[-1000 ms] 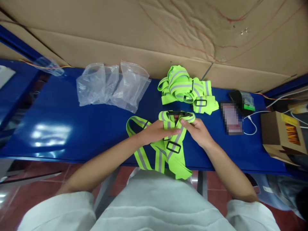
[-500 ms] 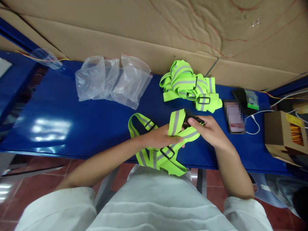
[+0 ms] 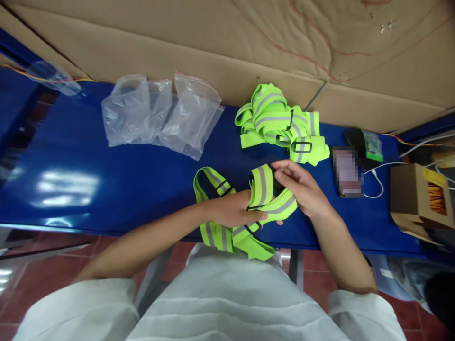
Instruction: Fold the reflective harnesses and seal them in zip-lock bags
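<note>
Both my hands hold one neon-yellow reflective strap (image 3: 280,204) with a grey stripe and black slide buckles. My left hand (image 3: 232,210) is closed round its bunched folds, thumb on top. At the strap's upper loop, my right hand (image 3: 298,184) pinches a black part, mostly hidden by the fingers. Loose lengths of the strap lie to the left and hang at the table's front edge, by my shirt. Just beyond my hands lies a heap of similar reflective straps (image 3: 270,118), with a folded one at its right side.
Clear zip bags (image 3: 192,118) lie at the back left of the blue table (image 3: 106,189). To the right are a phone (image 3: 346,170), a white cable and an open cardboard box (image 3: 408,192). A cardboard wall (image 3: 177,38) stands behind the table.
My right hand has shifted slightly left and up, toward my left hand. The strap's upper loop now curls over my left fingers, and the black part is more covered.
</note>
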### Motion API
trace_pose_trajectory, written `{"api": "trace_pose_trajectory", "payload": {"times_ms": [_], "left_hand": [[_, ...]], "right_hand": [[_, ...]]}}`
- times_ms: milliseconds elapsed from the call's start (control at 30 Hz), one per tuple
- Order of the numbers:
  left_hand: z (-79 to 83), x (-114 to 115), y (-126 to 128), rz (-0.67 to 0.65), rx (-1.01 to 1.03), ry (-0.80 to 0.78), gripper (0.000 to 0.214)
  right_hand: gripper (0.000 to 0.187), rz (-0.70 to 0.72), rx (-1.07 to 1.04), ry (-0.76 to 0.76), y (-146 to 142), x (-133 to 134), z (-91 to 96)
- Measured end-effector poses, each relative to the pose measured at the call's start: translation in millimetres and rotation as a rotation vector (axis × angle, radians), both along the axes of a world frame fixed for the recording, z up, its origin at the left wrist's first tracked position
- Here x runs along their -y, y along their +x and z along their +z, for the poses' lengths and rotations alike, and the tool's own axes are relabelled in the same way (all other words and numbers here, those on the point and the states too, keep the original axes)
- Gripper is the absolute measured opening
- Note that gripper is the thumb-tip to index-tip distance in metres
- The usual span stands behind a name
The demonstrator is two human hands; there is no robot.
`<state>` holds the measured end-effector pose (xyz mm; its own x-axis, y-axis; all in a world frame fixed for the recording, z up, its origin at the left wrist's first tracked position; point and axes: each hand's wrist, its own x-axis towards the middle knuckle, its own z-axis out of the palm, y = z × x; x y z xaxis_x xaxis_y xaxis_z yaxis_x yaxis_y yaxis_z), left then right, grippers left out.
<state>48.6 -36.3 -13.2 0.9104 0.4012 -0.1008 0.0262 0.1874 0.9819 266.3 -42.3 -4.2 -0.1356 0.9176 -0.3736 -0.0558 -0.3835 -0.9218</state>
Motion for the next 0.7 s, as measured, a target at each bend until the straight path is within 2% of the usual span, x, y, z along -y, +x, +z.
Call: {"api": "trace_pose_trajectory", "payload": {"times_ms": [67, 133, 200, 300, 367, 433, 500, 600, 667, 700], "left_hand": [[1.7, -1.1, -1.8, -0.046, 0.011, 0.006, 0.037], [2.6, -2.6, -3.2, -0.089, 0.009, 0.019, 0.036], [2.4, -4.5, -3.9, -0.082, -0.024, 0.031, 0.033], [1.2, -7.7, -4.5, -0.04, -0.07, 0.0, 0.03], [1.2, -9.1, -5.0, -0.075, -0.039, -0.023, 0.03], [1.9, -10.0, -5.8, -0.1, -0.003, 0.022, 0.031], [2.8, -10.6, -6.5, -0.075, -0.013, 0.113, 0.032], [3.1, -12.1, -6.8, -0.07, -0.044, 0.175, 0.032], [2.0, -13.2, -6.4, -0.065, -0.06, 0.188, 0.031], [1.1, -13.7, -6.1, -0.054, -0.069, 0.202, 0.03]], "right_hand": [[0.036, 0.028, -0.049, -0.018, 0.2, 0.4, -0.3], [0.037, 0.064, -0.124, -0.136, 2.6, -0.4, 2.5], [0.039, 0.044, -0.177, -0.203, 6.8, -1.9, 7.1], [0.038, 0.004, -0.232, -0.218, 11.5, -3.3, 11.5], [0.037, 0.029, -0.254, -0.244, 9.8, -2.5, 9.4], [0.04, 0.063, -0.229, -0.253, 4.1, -0.3, 3.9], [0.038, 0.1, -0.134, -0.183, -2.6, 2.3, -1.7], [0.025, 0.156, 0.121, 0.15, -8.0, 5.8, -4.1], [0.031, 0.255, 0.217, 0.324, -7.8, 8.0, -1.5], [0.035, 0.324, 0.232, 0.359, -7.2, 9.4, 0.1]]}}
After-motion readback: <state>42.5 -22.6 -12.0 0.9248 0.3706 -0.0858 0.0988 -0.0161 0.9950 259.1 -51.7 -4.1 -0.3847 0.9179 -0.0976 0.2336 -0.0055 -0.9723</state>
